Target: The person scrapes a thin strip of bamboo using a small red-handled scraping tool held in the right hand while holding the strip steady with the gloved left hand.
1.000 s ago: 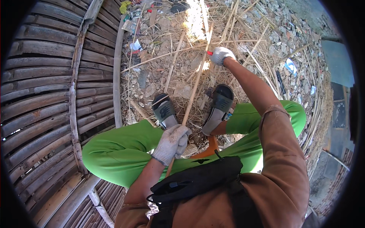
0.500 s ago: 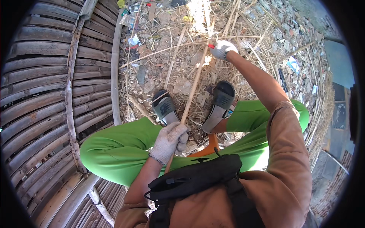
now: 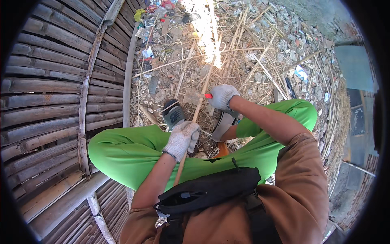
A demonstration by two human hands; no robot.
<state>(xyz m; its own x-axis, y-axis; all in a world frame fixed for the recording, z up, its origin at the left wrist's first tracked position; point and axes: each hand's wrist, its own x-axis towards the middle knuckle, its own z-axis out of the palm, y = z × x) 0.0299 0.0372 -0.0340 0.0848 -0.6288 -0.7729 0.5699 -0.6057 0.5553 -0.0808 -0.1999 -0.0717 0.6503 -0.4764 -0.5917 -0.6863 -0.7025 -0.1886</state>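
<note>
A long, pale bamboo strip runs from my lap, out between my feet and over the littered ground. Closed around its near part is my gloved left hand. My right hand, gloved too, is closed on a red-handled knife just right of the strip, above my right foot. From the red handle the thin blade points left and meets or crosses the strip; whether it touches is too fine to tell. My right fingers are partly hidden by the back of the glove.
A slatted bamboo wall rises close on my left. Dry straw and shavings mixed with litter cover the ground ahead. My sandalled left foot is beside the strip. A black pouch hangs at my chest.
My right hand has come back toward me along the strip with the knife, from far out to above my right foot. My left hand keeps its grip, hardly moved.
</note>
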